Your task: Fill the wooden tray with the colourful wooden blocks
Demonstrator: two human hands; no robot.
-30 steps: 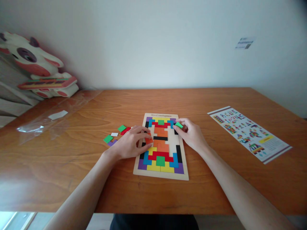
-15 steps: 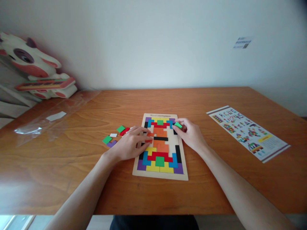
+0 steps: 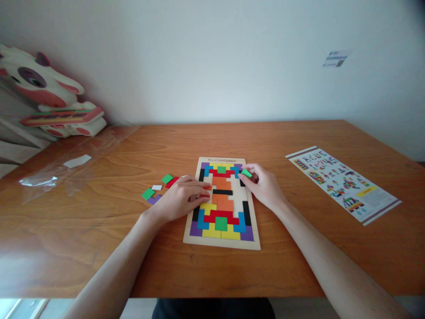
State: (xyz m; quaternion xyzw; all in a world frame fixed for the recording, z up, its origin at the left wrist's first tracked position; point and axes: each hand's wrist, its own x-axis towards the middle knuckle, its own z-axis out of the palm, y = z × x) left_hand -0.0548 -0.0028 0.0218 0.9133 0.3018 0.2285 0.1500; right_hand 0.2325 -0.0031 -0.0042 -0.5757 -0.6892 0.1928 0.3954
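Note:
A pale wooden puzzle board (image 3: pixel 222 245) lies on the table, partly filled with coloured pieces. Over its left side rests my left hand (image 3: pixel 183 198), fingers stretched onto the board. Orange and red bits show at its fingertips; whether it grips them is unclear. My right hand (image 3: pixel 264 184) pinches a green square piece (image 3: pixel 246 173) above the board's upper right edge. A black bar (image 3: pixel 222 192) crosses the middle between orange pieces. Bare board shows on both sides of the centre. Part of the left side is hidden under my left hand.
Loose green (image 3: pixel 148 194), white (image 3: pixel 157 188), purple and red pieces lie left of the board. A printed pattern sheet (image 3: pixel 345 184) is at the right. Clear plastic wrapping (image 3: pixel 79 161) lies at the left, near a cow-shaped toy keyboard (image 3: pixel 66 117).
The fingers of my left hand have shifted slightly and sit closer together over the board's left side. My right hand holds the green piece in about the same place.

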